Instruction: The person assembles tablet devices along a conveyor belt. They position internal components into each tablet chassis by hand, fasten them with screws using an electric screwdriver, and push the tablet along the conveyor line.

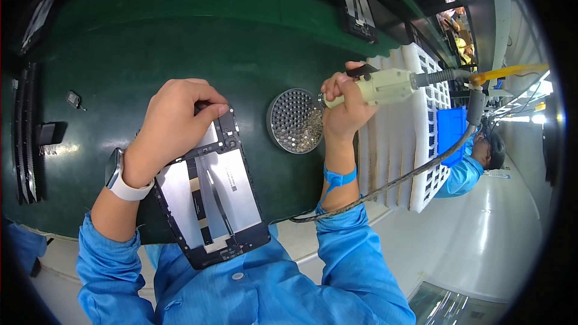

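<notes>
An opened tablet housing (238,183), black-framed with silver panels and a dark ribbon strip, lies slanted at the near edge of the green table, its lower end overhanging toward me. My left hand (177,117) is closed over its far end, thumb near the top right corner; the fingertips are partly hidden. A pale green power screwdriver (388,86) is gripped in my right hand (349,111), raised with its nose toward the left. Just left of that nose sits a round dark dish (289,105) with a perforated plate, and small screws (307,132) gather on its right side.
Stacked white foam trays (388,138) and a blue bin (451,129) stand right. A cable (397,186) crosses before them. Beyond is another person (460,174). Black strips (27,132) and a small loose part (73,100) lie left. Another opened tablet (355,9) is at the back.
</notes>
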The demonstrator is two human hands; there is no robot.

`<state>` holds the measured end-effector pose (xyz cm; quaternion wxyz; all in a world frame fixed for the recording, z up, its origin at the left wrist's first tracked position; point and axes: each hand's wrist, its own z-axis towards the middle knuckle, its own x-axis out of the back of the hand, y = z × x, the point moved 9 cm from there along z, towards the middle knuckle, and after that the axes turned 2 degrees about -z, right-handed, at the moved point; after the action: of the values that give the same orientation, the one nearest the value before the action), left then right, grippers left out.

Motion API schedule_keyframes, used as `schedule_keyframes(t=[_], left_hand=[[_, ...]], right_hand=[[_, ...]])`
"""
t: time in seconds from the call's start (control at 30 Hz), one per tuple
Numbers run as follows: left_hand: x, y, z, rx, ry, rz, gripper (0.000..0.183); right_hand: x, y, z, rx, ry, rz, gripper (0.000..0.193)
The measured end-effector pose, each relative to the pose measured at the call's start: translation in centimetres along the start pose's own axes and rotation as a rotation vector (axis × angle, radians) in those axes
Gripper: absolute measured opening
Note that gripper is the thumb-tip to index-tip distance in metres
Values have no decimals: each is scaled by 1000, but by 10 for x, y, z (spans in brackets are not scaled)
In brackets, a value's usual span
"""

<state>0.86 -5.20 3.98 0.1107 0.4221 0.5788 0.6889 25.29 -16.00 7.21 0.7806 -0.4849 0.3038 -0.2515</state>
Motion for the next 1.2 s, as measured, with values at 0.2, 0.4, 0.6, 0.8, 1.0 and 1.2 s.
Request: schedule_keyframes(t=[0.2,0.4,0.6,0.8,1.0,1.2], left_hand=[[-1,-1,0,4,-3,-8,10],[3,-2,-2,-14,22,-1,11],[2,-5,0,-67,55,51,10],[4,-7,-2,-37,21,42,9],[4,-3,-2,-65,45,45,10],[4,-7,-3,-78,45,29,8]], right_hand=[[-3,-4,-2,15,-14,-89,21],[-6,2,0,-11,-25,-4,25],[-24,-32,-6,132,-80,97,31],[-120,-30,-68,-133,-305,239,34],[-130,-11,-78,-158,-422,152,31],[-139,-14,-83,-123,-467,84,26]])
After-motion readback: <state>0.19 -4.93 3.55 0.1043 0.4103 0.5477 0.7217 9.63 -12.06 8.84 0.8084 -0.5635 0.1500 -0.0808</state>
